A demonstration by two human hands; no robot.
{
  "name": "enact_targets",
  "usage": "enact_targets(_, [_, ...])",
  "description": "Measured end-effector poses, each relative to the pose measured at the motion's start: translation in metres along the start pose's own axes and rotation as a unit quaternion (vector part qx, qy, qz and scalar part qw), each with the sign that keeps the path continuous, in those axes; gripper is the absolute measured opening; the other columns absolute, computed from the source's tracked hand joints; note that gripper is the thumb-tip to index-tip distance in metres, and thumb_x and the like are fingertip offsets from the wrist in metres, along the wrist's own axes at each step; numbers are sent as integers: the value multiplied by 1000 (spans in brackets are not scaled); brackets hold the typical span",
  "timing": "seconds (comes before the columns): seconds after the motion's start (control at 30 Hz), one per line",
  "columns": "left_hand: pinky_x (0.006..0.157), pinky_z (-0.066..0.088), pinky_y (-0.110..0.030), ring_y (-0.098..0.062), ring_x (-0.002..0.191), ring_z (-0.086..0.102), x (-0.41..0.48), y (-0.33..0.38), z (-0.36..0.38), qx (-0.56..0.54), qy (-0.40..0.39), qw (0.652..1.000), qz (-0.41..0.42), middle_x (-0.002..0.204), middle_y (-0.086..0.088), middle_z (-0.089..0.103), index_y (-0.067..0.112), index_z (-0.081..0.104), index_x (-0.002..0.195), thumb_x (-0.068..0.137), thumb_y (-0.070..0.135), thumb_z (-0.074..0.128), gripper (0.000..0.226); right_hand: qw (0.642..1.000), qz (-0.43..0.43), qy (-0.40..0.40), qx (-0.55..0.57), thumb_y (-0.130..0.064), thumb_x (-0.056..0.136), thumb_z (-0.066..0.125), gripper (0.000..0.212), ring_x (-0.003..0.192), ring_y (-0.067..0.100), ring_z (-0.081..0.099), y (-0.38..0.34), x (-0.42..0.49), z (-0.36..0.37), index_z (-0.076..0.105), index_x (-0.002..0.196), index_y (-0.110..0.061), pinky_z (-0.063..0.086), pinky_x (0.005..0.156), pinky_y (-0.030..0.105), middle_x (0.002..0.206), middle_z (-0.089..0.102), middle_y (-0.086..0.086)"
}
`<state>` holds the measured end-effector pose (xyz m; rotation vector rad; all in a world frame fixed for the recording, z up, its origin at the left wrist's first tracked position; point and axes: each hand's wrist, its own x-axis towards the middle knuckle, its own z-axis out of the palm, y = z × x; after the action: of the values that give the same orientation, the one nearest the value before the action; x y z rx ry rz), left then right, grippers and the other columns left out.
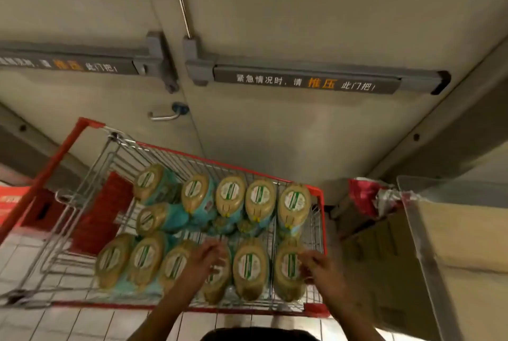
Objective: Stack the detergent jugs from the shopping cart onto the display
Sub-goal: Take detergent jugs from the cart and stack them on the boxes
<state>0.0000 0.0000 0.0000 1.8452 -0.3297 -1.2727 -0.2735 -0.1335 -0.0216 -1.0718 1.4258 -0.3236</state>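
Observation:
A red-framed wire shopping cart (66,153) stands below me, holding several tan-topped, teal detergent jugs in two rows. My left hand (204,259) curls its fingers over a jug (220,283) in the middle of the near row. At the near row's right end, my right hand (316,265) curls its fingers against the side of the last jug (287,283). Both jugs sit in the cart. A cardboard display (453,233) with a clear plastic front panel stands to the right of the cart.
Grey double emergency doors with push bars (308,79) rise right behind the cart. A crumpled red wrapper (365,197) lies between the cart and the display. Red signage (11,203) sits at the left edge. White floor tiles show beneath the cart.

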Motion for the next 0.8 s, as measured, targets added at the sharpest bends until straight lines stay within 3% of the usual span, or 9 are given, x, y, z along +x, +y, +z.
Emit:
enact_targets(0.1, [68,56,-26,-15,79,75,3,-9,-2,37,-10,999,22,99,-7,78,14,71,109,110,15,55,17,998,-24,27,-53,-3,102,63,20,70,29,59,9,9,3,64,96,15,50,64,38,73,63,24])
enact_targets(0.2, [77,56,-33,-21,88,72,1,-23,3,71,-17,997,4,106,-12,75,10,69,110,110,13,54,16,991,-57,47,-113,-6,101,66,13,79,35,69,19,10,6,68,90,0,57,79,49,81,71,20])
enact_targets(0.3, [75,55,-30,-26,90,68,6,-31,12,83,-25,996,-9,105,-15,73,5,68,111,108,9,56,13,974,-91,56,-199,-10,100,66,3,91,32,67,28,24,9,68,98,-8,57,85,49,96,69,12])
enact_targets(0.37, [69,54,-27,-24,87,66,12,-35,20,95,-33,995,-2,104,-13,73,4,69,110,107,9,58,12,959,-97,56,-260,-13,98,67,11,102,33,61,30,33,13,65,108,-8,53,91,46,108,61,12])
enact_targets(0.5, [89,55,-49,-30,98,63,29,-35,49,116,-77,990,10,104,-11,68,11,67,104,106,5,59,11,947,-101,71,-298,-12,95,66,23,110,32,55,32,46,17,62,117,-7,52,96,46,117,53,10])
enact_targets(0.63, [99,52,-43,-28,104,64,46,-33,87,168,-135,977,13,102,-3,66,13,67,105,104,7,61,9,953,-89,93,-273,-16,99,65,22,110,31,57,30,55,18,62,118,-7,52,98,45,118,54,10])
enact_targets(0.7, [96,52,-41,-27,100,64,50,-37,103,189,-152,970,-6,103,-5,68,14,68,106,105,11,60,9,955,-91,102,-264,-21,102,66,25,113,33,57,27,63,16,63,120,-5,50,99,45,120,55,12])
enact_targets(0.8, [81,52,-35,-23,90,64,49,-50,129,173,-194,962,-85,107,-14,70,12,64,107,108,11,50,14,950,-94,65,-291,-23,103,64,32,124,33,54,17,81,12,63,130,-6,47,107,48,131,55,15])
